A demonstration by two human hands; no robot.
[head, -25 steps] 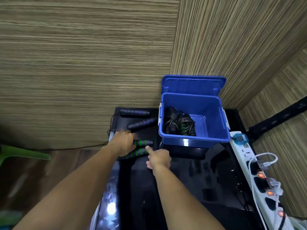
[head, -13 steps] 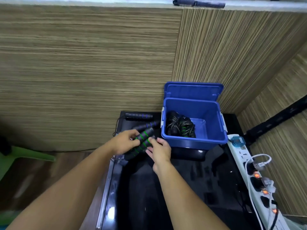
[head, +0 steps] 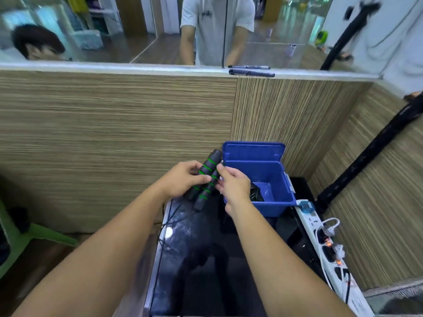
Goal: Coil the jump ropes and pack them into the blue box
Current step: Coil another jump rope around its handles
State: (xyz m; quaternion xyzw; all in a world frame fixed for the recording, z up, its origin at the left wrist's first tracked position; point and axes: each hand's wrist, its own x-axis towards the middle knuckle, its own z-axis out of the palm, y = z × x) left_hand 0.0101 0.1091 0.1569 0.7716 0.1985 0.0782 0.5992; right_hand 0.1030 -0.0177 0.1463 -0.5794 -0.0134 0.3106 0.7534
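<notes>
Up come the handles: half a second back they sat low over the worktop, now they're raised beside the box, level with its left wall. The camera has tipped up too, bringing in the glass.

Head view: the left hand is wrapped round both black, green-banded handles from the left, thumb laid across them. The right hand pinches the upper end of the right handle between thumb and forefinger. The handles lie side by side, tilted, tops toward the lid. A cord trails down past the worktop's left edge. The box stands open at the far end, lid upright, with dark coiled ropes in the bottom. A power strip runs along the right. Pens lie on the ledge, and a person stands behind the glass.
</notes>
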